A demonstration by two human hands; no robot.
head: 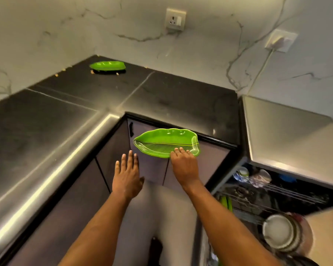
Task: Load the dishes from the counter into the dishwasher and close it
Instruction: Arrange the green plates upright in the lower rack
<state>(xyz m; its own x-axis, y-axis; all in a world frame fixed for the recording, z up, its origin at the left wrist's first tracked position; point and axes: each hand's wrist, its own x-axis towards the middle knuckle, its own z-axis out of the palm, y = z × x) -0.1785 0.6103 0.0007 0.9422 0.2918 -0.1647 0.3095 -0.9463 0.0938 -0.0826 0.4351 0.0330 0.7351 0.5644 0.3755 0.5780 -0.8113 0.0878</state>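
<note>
Against dark counter, right hand pinches leaf plate, fingers over its near rim; left hand flat just beside.

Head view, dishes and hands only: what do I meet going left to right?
Far green plate on the counter → left hand, open → near green plate, gripped at its near edge by the right hand → dishwasher rack.

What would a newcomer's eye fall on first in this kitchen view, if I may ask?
The bright green leaf-shaped plate, gripped by the right hand beside the dark counter edge, stands out first. A second green plate lies in the far corner; the loaded dishwasher rack shows lower right.
</note>
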